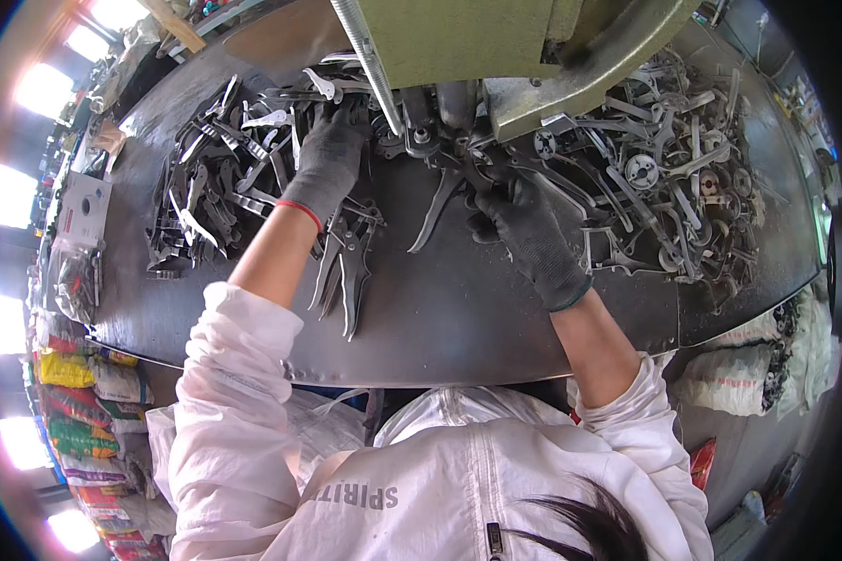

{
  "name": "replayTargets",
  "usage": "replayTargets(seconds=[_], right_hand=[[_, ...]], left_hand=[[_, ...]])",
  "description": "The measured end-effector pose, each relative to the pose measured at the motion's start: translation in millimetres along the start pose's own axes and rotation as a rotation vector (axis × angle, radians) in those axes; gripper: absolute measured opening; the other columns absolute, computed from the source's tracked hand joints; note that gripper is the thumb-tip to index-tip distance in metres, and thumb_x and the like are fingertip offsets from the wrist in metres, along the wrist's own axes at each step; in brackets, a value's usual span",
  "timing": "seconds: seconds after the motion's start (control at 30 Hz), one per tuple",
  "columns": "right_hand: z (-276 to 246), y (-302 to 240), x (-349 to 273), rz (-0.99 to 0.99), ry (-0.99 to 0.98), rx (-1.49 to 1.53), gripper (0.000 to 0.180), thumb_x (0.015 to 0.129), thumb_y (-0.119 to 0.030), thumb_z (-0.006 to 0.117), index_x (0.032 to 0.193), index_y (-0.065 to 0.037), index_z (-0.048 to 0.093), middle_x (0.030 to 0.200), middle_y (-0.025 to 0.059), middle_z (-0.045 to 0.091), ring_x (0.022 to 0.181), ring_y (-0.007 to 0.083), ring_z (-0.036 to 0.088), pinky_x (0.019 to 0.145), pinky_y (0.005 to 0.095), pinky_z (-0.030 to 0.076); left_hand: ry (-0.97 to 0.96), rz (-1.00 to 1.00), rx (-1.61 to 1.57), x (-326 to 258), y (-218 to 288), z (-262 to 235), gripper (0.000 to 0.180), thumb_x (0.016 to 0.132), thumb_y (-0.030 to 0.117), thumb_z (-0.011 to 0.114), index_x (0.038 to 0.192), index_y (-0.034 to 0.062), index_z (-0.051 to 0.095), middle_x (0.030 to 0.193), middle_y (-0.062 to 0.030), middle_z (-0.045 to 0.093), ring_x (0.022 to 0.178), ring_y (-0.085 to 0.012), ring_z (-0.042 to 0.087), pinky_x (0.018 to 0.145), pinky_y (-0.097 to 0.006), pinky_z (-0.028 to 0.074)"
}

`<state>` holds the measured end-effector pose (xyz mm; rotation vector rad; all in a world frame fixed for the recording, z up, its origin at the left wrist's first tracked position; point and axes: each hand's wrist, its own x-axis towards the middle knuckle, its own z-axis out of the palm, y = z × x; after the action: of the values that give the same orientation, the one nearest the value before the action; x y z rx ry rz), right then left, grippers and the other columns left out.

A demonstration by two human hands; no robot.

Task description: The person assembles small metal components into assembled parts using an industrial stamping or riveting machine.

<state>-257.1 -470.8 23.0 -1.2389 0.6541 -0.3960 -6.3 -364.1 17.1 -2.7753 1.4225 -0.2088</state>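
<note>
My right hand (530, 229), in a dark work glove, is closed on a metal pliers-like tool (437, 208) under the press head. One curved silver handle of the tool points down toward me; its upper end sits at the press's punch (457, 103). My left hand (330, 154), in a grey glove with a red cuff, reaches into the pile of metal handle pieces (220, 178) left of the press. Its fingertips are hidden among the pieces. Below that hand, several plier-like pieces (348, 266) lie together on the metal table (440, 327).
The green press (458, 37) overhangs the table's middle, with a threaded rod (367, 61) on its left side. A heap of metal levers and round parts (669, 178) spreads to the right. Stacked bags (79, 421) stand at the left; a white sack (730, 379) is at the right.
</note>
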Motion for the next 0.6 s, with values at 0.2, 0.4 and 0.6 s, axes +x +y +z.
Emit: replayTargets(seconds=[0.2,0.4,0.6], right_hand=[[-0.2,-15.9,-8.8,-0.015,0.007,-0.077,0.018,0.090,-0.003,0.051,0.108,0.000,0.051,0.087,0.0068,0.059,0.060,0.0089,0.058,0.048,0.0216,0.050],[-3.4,-16.2,-18.8,0.158,0.017,-0.067,0.025,0.091,-0.007,0.053,0.115,-0.002,0.051,0.088,0.0049,0.060,0.064,0.0074,0.060,0.052,0.0215,0.052],[-3.2,-14.4,-18.7,0.125,-0.004,-0.201,0.027,0.092,-0.010,0.052,0.118,-0.005,0.051,0.089,0.0048,0.060,0.065,0.0077,0.060,0.054,0.0216,0.053]], left_hand=[[-0.090,0.487,0.110,7.6,-5.8,-26.9,0.030,0.081,0.011,0.057,0.110,0.0142,0.063,0.125,-0.0139,0.049,0.115,-0.0308,0.051,0.095,-0.037,0.045],[-0.304,0.576,0.134,3.2,-10.1,-40.9,0.039,0.076,0.018,0.063,0.114,0.0122,0.060,0.134,-0.0140,0.041,0.124,-0.0305,0.042,0.101,-0.036,0.041],[0.077,0.778,0.112,-6.9,-24.6,-42.1,0.040,0.075,0.014,0.065,0.114,0.0099,0.058,0.124,-0.0144,0.049,0.113,-0.0301,0.051,0.096,-0.037,0.044]])
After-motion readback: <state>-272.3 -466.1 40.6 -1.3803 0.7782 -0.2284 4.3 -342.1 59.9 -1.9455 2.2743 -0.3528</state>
